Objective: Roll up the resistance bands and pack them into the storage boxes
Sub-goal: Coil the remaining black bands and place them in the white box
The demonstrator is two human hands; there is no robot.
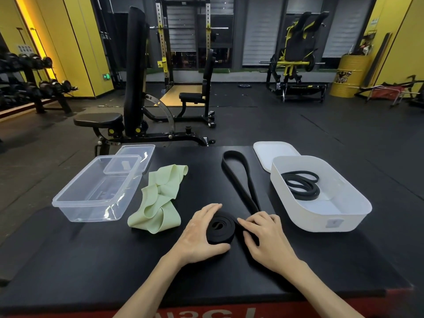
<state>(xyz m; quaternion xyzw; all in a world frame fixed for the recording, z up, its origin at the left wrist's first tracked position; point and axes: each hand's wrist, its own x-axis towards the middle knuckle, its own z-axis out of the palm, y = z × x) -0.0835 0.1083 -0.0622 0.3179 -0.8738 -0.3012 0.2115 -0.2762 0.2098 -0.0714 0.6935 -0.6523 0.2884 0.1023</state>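
A black resistance band (238, 180) lies on the black mat, its near end wound into a coil (220, 228). My left hand (199, 235) curls round the coil's left side, fingers on top and thumb at the front. My right hand (263, 235) grips the band just right of the coil. The band's far loop stretches away toward the mat's back edge. A light green flat band (158, 198) lies crumpled to the left. A white storage box (344, 214) at the right holds a coiled black band (301, 184). A clear plastic box (75, 203) stands at the left with nothing in it.
The white lid (273, 152) lies behind the white box; the clear lid (137, 154) leans on the clear box's far corner. A black mat (114, 260) covers the work surface, red edge at the front. Benches, racks and a dumbbell rack stand beyond.
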